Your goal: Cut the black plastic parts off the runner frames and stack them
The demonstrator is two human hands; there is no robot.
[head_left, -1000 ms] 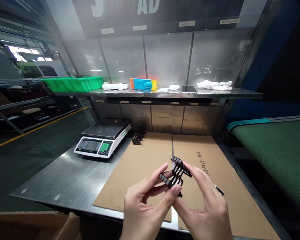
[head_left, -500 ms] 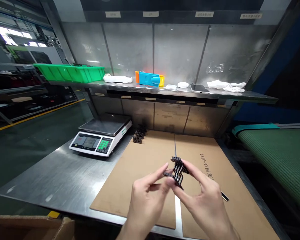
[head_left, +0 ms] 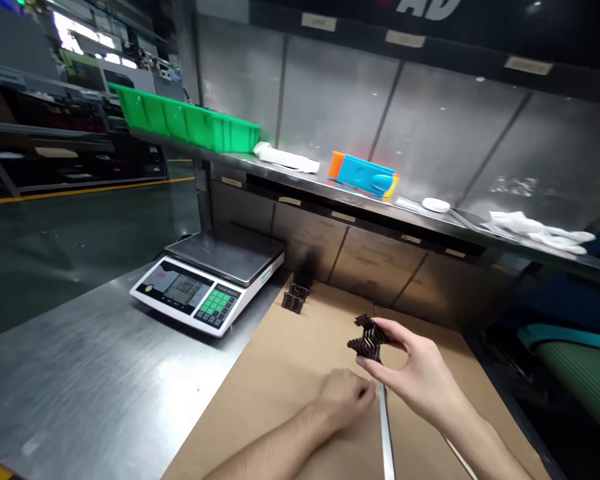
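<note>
Between the thumb and fingers of my right hand (head_left: pixel 423 367) is a stack of black zigzag plastic parts (head_left: pixel 369 339), held upright above the cardboard (head_left: pixel 260 387). My left hand (head_left: pixel 343 395) is lower and to the left of it, apart from the stack, close to the cardboard. Its fingers are curled closed, and whatever they may hold is hidden. More black plastic parts (head_left: pixel 294 299) stand at the far left corner of the cardboard, beside the scale.
A digital scale (head_left: pixel 177 287) sits on the metal table (head_left: pixel 90 373) at left. The shelf above bears a green bin (head_left: pixel 180 123), a blue and orange object (head_left: pixel 363 175) and white gloves (head_left: pixel 535 230). A green conveyor belt (head_left: pixel 585 373) runs at right.
My left hand has let go of the black parts and moved down, its fingers now curled. My right hand keeps the stack alone. The view has turned and tilted.
</note>
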